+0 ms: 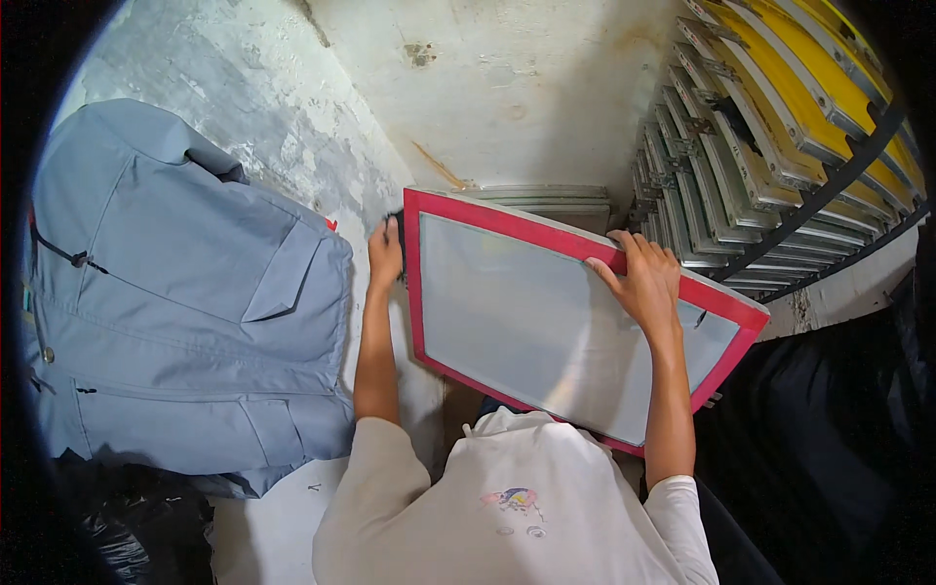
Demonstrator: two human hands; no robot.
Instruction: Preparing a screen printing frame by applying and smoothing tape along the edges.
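A screen-printing frame (507,226) with a red border and pale translucent mesh is held flat in front of my chest. My left hand (385,255) grips its left edge near the far corner. My right hand (642,281) lies over the far red rail, fingers curled on it and the palm on the mesh. The near edge of the frame rests against my white shirt.
A grey-blue jacket (185,292) hangs at the left against the rough pale wall (487,88). A rack of stacked frames (741,166), some with yellow mesh, stands at the right. More frames (546,200) lean at the wall beyond. Black sheeting (838,429) lies at lower right.
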